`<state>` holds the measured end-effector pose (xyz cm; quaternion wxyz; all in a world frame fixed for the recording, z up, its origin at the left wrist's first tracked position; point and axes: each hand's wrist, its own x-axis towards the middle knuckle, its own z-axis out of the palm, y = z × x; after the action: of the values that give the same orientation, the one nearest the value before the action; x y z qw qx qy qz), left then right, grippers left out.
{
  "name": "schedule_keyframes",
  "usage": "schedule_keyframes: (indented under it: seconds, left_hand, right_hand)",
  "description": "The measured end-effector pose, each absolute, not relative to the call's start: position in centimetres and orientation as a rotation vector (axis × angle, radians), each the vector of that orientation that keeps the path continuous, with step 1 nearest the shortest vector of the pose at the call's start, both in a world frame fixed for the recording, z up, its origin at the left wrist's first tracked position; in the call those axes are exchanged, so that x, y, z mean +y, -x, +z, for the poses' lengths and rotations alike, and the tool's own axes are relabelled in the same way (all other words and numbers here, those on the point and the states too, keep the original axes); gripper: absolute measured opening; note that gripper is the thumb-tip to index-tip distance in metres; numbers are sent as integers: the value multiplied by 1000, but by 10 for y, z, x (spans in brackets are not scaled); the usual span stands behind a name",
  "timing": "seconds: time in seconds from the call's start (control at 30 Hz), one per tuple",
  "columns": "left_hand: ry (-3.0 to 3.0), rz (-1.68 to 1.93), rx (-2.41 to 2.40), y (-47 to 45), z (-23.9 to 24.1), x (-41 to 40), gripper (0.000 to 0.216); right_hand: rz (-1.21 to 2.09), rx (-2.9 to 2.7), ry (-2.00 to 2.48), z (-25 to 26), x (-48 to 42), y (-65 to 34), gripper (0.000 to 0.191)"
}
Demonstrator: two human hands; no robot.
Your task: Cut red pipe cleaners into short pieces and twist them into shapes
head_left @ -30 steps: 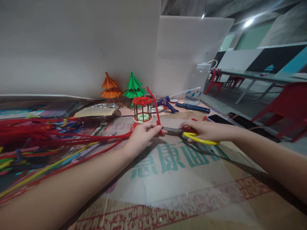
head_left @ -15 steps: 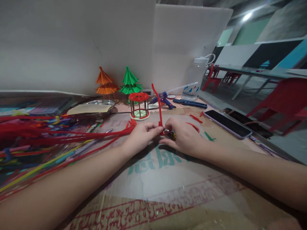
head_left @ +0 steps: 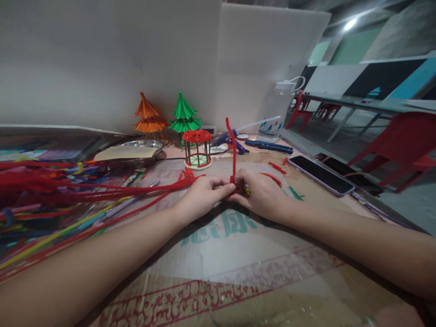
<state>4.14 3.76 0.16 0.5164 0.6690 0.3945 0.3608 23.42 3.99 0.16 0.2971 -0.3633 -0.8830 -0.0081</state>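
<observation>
My left hand (head_left: pixel 207 193) is closed in a pinch on the lower end of a red pipe cleaner (head_left: pixel 234 150), which stands nearly upright above the fingertips. Opposite it, my right hand (head_left: pixel 264 193) pinches at the same lower end, its fingertips meeting those of the left. Something small and yellow (head_left: pixel 248 191) shows under the right fingers; most of it is hidden. Behind the hands stands a small round frame (head_left: pixel 198 150) with a red top ring, brown posts and a pale base. A bundle of red pipe cleaners (head_left: pixel 160 187) runs left from beside my left wrist.
Orange (head_left: pixel 147 113) and green (head_left: pixel 184 113) tiered-roof models stand at the back. Near them are a blue glue gun (head_left: pixel 238 144), a blue-handled tool (head_left: pixel 269 146) and a water bottle (head_left: pixel 271 113). A phone (head_left: pixel 320 175) lies right; a metal dish (head_left: pixel 150 146) sits left.
Both hands have drawn closer together, and the upright red pipe cleaner has shifted slightly right. The metal bit seen between the right fingers is now hidden.
</observation>
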Motion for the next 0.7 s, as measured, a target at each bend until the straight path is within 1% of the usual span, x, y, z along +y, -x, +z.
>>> schedule_keyframes:
  seconds: [0.17,0.4,0.7]
  left_hand:
    - [-1563,878,950,-41,4,36,24]
    - [-1354,890,949,-39,-2,41,32]
    - [-1395,878,941,-40,-2,42,33]
  right_hand:
    - [3,-2360,1002,4,39,-235,26]
    - [-5,-2392,1028,5,37,-236,35]
    - [-124,-2374,1022,3,41,-232,30]
